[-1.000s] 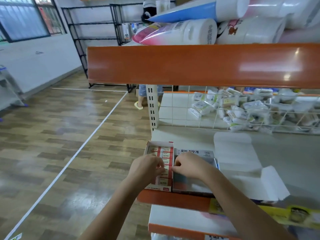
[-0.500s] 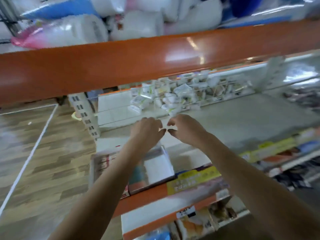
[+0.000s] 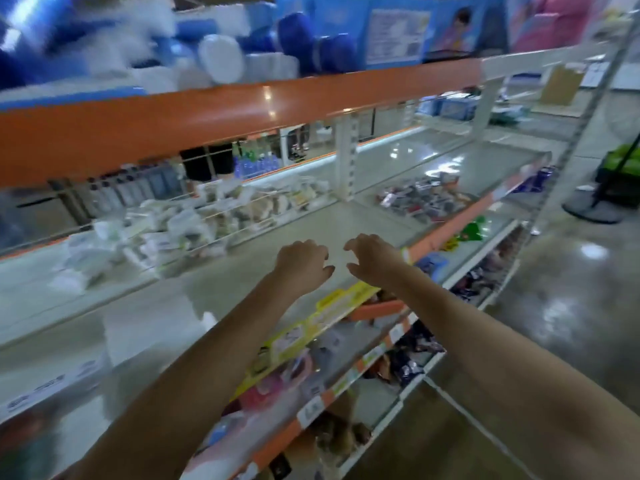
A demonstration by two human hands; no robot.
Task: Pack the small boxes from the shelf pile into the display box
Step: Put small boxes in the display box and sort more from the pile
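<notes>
Both hands hold nothing: left hand [image 3: 302, 264] and right hand [image 3: 371, 258] hover with loosely curled fingers over the grey shelf [image 3: 311, 223]. Small boxes [image 3: 420, 199] lie in a pile far right on it.

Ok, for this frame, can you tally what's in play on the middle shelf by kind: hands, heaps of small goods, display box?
Hands: 2, the left hand and right hand, both holding nothing
Heaps of small goods: 2, the white packets and the dark boxes
Display box: 1, blurred, at lower left
Total: 5
</notes>
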